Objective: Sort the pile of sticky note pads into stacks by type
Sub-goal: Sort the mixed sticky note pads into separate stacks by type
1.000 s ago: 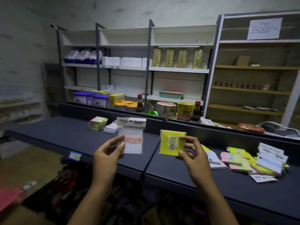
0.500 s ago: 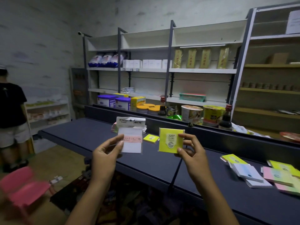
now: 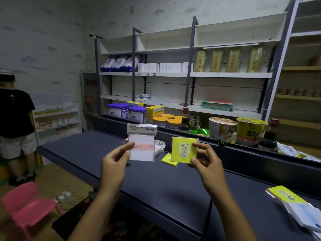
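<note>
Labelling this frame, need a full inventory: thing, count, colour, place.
Bagged white-and-pink sticky note pack: 1, left hand's grip.
Square yellow sticky pad: 1, right hand's grip.
Flat yellow pad: 1, on dark counter.
White bagged packs: count unclear, behind the held pack.
Yellow and pale-blue pads pile: several, counter's right edge.
Purple-lidded tubs: 2, lower shelf.
Noodle cups: 2, beige and yellow.
Pink plastic chair: 1, floor left.
Person: 1, far left.
Left hand; right hand.
</note>
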Motion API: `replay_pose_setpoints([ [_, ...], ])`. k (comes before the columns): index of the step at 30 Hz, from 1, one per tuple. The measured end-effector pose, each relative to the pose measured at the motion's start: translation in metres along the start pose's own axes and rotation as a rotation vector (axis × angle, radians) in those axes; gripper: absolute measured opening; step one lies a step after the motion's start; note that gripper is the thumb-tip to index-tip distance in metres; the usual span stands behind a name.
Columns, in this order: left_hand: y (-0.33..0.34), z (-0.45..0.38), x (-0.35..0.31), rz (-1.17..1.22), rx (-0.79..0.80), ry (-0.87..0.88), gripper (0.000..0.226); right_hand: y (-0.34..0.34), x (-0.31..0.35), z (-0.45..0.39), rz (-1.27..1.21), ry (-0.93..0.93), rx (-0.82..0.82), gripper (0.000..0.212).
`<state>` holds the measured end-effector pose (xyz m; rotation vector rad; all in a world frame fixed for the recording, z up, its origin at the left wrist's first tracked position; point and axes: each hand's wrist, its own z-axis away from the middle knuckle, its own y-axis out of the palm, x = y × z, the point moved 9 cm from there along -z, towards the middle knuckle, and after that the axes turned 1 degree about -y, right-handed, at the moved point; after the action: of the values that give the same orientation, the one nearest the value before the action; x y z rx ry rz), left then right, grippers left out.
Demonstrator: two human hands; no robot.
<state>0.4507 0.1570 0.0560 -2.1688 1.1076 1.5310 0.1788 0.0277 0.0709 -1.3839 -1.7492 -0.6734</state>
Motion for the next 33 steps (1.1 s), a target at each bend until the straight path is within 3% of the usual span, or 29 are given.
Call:
replay_pose_setpoints([
  [10, 0.026, -0.108, 0.055, 0.003, 0.201, 0.016, 0.030, 0.030, -0.036, -0.058, 0.103, 0.001, -0.174, 0.043],
  [22, 0.075, -0.204, 0.145, -0.197, 0.440, 0.014, 0.029, 0.069, -0.082, -0.116, 0.235, 0.048, -0.357, 0.042],
  [33, 0.095, -0.207, 0.159, -0.647, 0.530, 0.233, 0.027, 0.069, -0.110, -0.127, 0.256, 0.130, -0.397, 0.040],
])
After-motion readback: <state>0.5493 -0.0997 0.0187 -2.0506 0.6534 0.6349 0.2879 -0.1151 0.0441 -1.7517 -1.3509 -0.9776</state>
